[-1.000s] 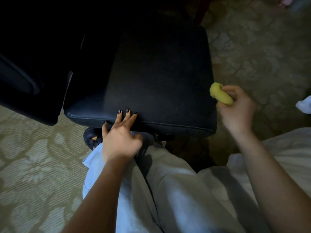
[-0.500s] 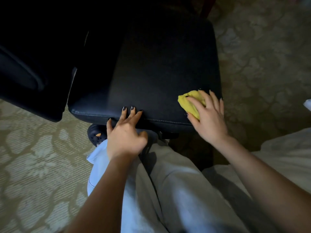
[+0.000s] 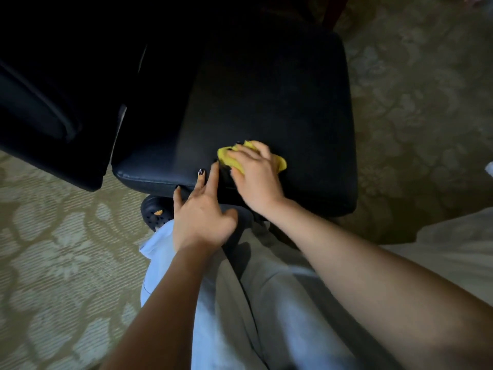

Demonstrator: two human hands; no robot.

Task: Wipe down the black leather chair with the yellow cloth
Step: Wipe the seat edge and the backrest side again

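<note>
The black leather chair [image 3: 266,97] fills the upper middle of the view, its seat facing me and its backrest [image 3: 48,108] dark at the left. My right hand [image 3: 256,177] presses the crumpled yellow cloth [image 3: 280,162] flat against the seat near its front edge, fingers spread over it. Just left of it, my left hand [image 3: 202,212] rests with straight fingers on the front edge of the seat, fingertips almost touching the cloth.
Patterned beige carpet [image 3: 53,263] lies to the left and darker carpet [image 3: 426,102] to the right. My legs in pale trousers [image 3: 253,303] reach under the seat, with a black clog [image 3: 157,212] below its front edge. A white bed edge [image 3: 453,249] is at the right.
My right hand carried the cloth from beside the seat's right edge onto the seat, then slid it left along the front until it neared my left hand. The left hand stayed put.
</note>
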